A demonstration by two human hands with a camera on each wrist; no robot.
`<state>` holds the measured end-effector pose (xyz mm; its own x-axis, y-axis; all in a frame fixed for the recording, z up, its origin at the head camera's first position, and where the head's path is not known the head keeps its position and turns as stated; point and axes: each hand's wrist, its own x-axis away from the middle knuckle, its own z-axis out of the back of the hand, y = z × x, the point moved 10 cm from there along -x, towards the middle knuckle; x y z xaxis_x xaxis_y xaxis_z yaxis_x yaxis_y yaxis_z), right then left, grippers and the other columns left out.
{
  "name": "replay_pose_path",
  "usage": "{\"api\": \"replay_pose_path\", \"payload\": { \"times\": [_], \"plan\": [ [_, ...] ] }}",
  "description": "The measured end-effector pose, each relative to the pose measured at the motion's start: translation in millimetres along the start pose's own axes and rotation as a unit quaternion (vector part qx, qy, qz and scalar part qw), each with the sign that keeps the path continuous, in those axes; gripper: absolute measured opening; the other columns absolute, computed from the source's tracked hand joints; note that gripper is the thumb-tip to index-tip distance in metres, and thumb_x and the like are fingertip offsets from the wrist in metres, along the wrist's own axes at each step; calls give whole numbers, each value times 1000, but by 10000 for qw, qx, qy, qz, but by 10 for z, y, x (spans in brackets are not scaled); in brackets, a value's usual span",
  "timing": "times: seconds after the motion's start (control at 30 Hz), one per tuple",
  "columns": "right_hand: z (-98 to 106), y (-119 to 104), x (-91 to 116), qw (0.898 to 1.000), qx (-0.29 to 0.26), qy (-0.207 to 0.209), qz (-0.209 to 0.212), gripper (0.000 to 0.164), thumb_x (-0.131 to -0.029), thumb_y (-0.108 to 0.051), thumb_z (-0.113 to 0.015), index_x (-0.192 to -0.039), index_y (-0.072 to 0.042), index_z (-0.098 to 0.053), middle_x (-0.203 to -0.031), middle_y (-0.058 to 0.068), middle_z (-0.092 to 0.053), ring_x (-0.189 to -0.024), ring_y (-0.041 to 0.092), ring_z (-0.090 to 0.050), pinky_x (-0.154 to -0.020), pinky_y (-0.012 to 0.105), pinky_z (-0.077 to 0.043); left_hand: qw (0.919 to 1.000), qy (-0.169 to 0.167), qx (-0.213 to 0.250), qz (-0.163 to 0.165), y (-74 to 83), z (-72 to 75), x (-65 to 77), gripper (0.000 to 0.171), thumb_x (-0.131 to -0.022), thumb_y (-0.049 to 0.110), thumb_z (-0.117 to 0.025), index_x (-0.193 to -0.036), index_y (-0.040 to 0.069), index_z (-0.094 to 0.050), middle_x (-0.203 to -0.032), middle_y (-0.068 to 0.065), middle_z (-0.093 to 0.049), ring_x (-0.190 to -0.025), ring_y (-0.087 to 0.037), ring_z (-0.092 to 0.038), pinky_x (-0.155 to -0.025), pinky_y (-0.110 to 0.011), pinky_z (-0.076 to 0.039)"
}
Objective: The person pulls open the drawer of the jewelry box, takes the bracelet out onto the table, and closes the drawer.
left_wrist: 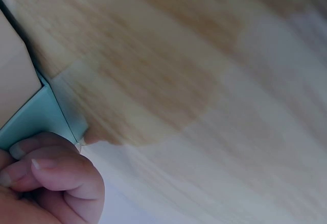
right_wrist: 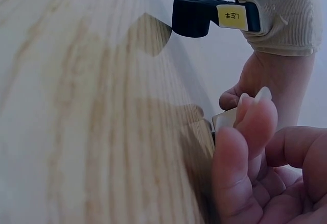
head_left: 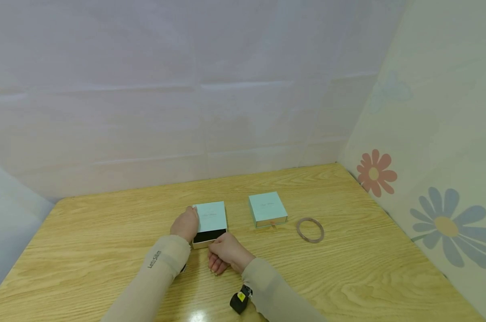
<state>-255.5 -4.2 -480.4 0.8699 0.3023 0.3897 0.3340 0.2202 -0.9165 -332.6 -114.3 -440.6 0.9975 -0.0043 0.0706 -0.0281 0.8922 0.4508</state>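
Note:
A pale teal drawer-style gift box (head_left: 211,216) lies on the table with its cream drawer (head_left: 202,244) partly out at the near side, and a dark interior shows in the gap. My left hand (head_left: 185,225) holds the left side of the teal sleeve; its curled fingers press against the sleeve (left_wrist: 41,114) in the left wrist view. At the drawer's front right corner, my right hand (head_left: 228,252) pinches the drawer front between thumb and index finger, the other fingers curled below. The exact pinch point is hidden.
A second teal box (head_left: 268,206), closed, with a small ribbon tab at its front, sits to the right. Beyond it lies a thin pinkish-brown ring (head_left: 315,241). The wooden table (head_left: 368,264) meets a pale cloth backdrop behind and a flower-printed panel (head_left: 446,226) at right.

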Motion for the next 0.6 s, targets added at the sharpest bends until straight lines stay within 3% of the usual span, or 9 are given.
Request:
{"api": "replay_pose_path", "payload": {
  "times": [0.6],
  "plan": [
    [3,-17,-39,9999,-57,-89,88,31,-94,1,-47,-67,6,-60,-50,5,-57,-37,8,-51,-38,24,-47,10000,5,94,7,18,14,9,41,-108,18,-25,-112,-15,-50,-68,-20,-58,-67,-36,-64,-60,-45,-52]
  ]
}}
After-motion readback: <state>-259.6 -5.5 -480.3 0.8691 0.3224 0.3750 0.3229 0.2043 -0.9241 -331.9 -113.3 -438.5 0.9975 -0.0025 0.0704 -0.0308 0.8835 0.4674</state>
